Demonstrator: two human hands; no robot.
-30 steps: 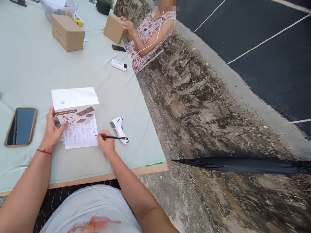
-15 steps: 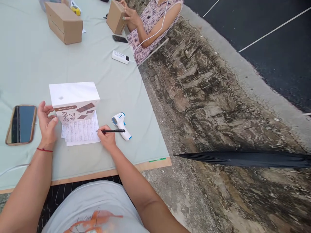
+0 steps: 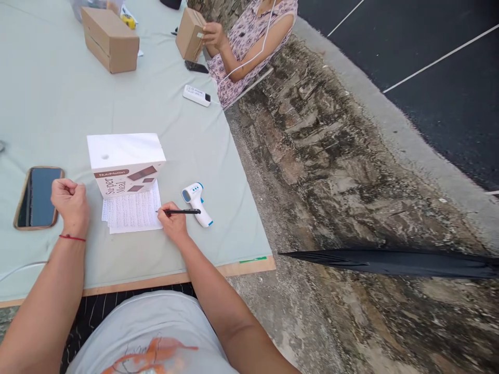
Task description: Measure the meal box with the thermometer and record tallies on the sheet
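Note:
My right hand (image 3: 173, 221) grips a black pen (image 3: 183, 211), its tip by the right edge of some printed paper sheets (image 3: 132, 213). A white "NutriMotion Super Meal" box (image 3: 127, 156) stands on the far part of the sheets and hides it. Left of the box, my left hand (image 3: 70, 202) is closed in a fist, with nothing visible in it. Beside that fist lies a smartphone (image 3: 37, 200) in a brown-edged case, partly covered by the hand. A white and blue infrared thermometer (image 3: 198, 203) rests just right of my right hand.
Across the table (image 3: 218, 156), another person (image 3: 249, 47) holds a small cardboard box (image 3: 190, 36). A larger cardboard box (image 3: 111, 41), a black phone (image 3: 196, 67) and a white device (image 3: 197, 95) lie farther back. A folded black umbrella-like thing (image 3: 382, 262) extends at right.
My left hand has left the side of the white box and curled into a fist by the smartphone. My right hand keeps the pen near the same spot. The view has shifted slightly.

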